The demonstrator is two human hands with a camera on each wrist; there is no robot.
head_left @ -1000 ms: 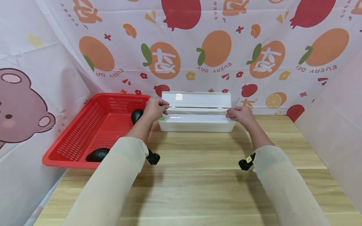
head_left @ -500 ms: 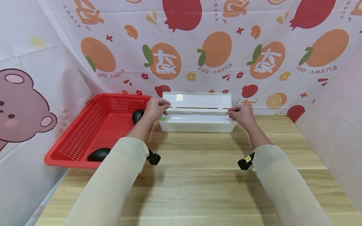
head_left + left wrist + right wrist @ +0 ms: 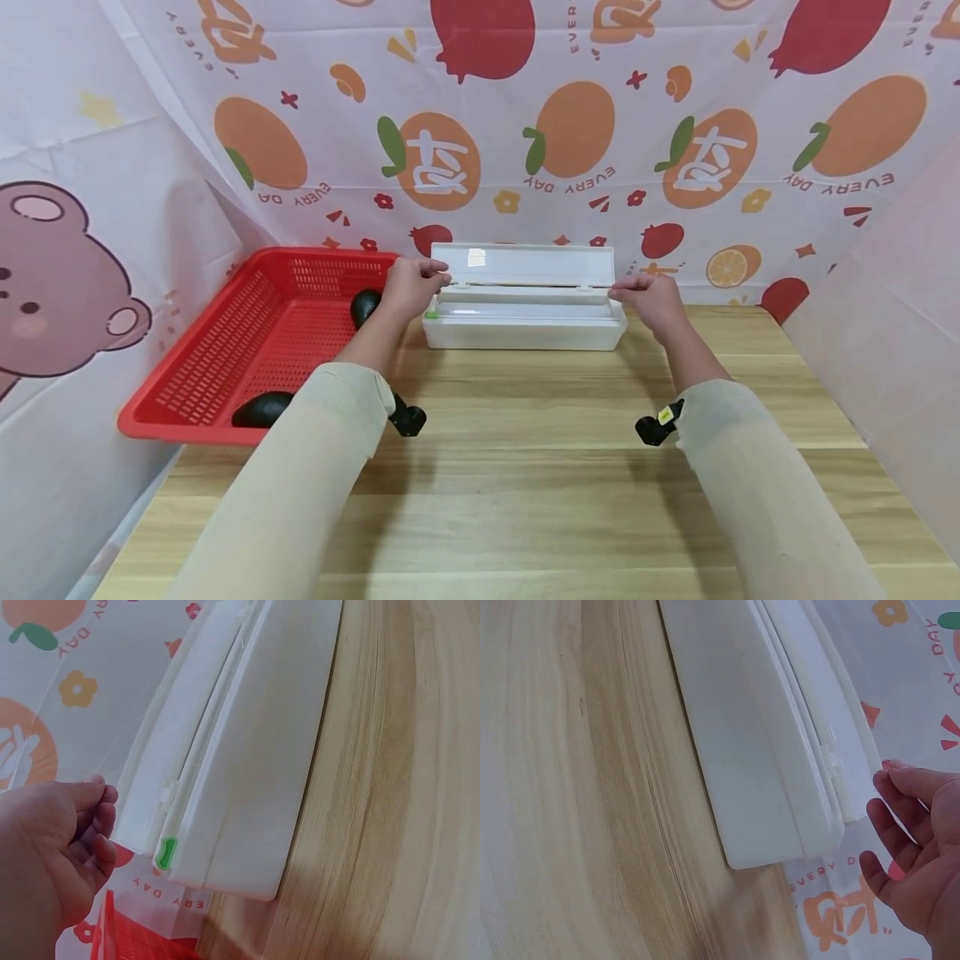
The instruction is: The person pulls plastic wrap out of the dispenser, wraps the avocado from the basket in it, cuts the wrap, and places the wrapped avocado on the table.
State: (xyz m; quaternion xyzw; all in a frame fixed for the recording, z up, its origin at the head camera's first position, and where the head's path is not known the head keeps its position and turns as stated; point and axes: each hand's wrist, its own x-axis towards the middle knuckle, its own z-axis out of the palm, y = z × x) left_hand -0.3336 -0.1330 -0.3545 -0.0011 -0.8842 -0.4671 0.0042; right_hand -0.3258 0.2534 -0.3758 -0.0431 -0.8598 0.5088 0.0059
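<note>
A long white cling film dispenser box (image 3: 525, 336) stands at the back of the table, its lid (image 3: 525, 265) raised. A green slider (image 3: 166, 853) sits at its left end. Near the left end of the lid, my left hand (image 3: 408, 290) has thumb and forefinger pinched together on the edge of clear cling film, which is barely visible. At the other end my right hand (image 3: 652, 302) pinches the film likewise between thumb and forefinger, its remaining fingers loosely bent in the right wrist view. Both hands are raised beside the box.
A red plastic basket (image 3: 172, 367) stands to the left, close to my left forearm. Two dark, glossy, eggplant-like things lie in it, one at the front (image 3: 261, 410) and one (image 3: 364, 307) partly behind my left hand. A fruit-printed cloth (image 3: 570, 208) hangs behind the box.
My right hand has shifted slightly right and up, away from the box's end. The loose film line between the hands no longer shows. My left hand has hardly moved.
</note>
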